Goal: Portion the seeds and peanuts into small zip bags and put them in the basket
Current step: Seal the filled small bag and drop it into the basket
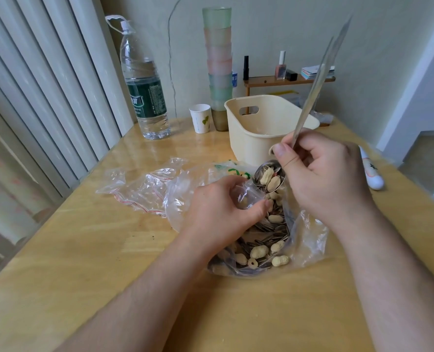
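Observation:
A large clear plastic bag (309, 237) lies open on the wooden table (88, 250), filled with striped seeds and peanuts (264, 247). My right hand (322, 174) grips the long handle of a metal spoon (312, 92); its bowl (269, 179) is heaped with seeds and peanuts, just above the big bag. My left hand (218, 212) pinches a small clear zip bag (246, 196) right beside the spoon bowl. The cream basket (251, 128) stands behind the hands, its inside mostly hidden.
Several empty zip bags with red strips (139, 186) lie left of the big bag. At the back stand a large water bottle (144, 92), a paper cup (200, 118) and a tall stack of plastic cups (218, 62). A white object (372, 171) lies at the right edge.

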Demonstrator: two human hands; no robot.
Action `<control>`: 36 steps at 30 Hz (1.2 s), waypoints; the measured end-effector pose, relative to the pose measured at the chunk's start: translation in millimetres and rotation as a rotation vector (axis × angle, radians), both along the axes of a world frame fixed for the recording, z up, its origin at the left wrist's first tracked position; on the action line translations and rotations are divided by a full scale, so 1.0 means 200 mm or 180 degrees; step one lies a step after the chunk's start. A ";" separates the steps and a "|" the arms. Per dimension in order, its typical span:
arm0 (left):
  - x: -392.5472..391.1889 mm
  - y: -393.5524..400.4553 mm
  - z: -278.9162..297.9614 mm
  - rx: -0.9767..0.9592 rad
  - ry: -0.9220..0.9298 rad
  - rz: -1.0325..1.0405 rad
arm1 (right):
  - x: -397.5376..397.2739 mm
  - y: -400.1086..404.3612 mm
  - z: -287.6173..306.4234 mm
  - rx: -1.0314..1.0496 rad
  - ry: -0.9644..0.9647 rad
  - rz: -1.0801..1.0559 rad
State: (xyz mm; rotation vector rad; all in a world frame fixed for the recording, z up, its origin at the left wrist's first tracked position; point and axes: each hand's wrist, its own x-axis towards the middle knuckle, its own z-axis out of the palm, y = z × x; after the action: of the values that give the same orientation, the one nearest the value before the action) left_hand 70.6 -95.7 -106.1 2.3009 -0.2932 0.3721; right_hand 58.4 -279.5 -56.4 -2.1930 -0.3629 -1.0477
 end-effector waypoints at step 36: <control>0.00 0.00 0.00 -0.0159 0.0114 0.0168 | 0.03 0.01 -0.03 -0.0104 -0.0401 0.0370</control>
State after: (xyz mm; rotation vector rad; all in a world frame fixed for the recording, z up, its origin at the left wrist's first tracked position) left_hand 70.9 -94.9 -105.2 2.2670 -0.2036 0.3605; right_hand 64.1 -277.9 -63.3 -2.1124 -0.5610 -1.1252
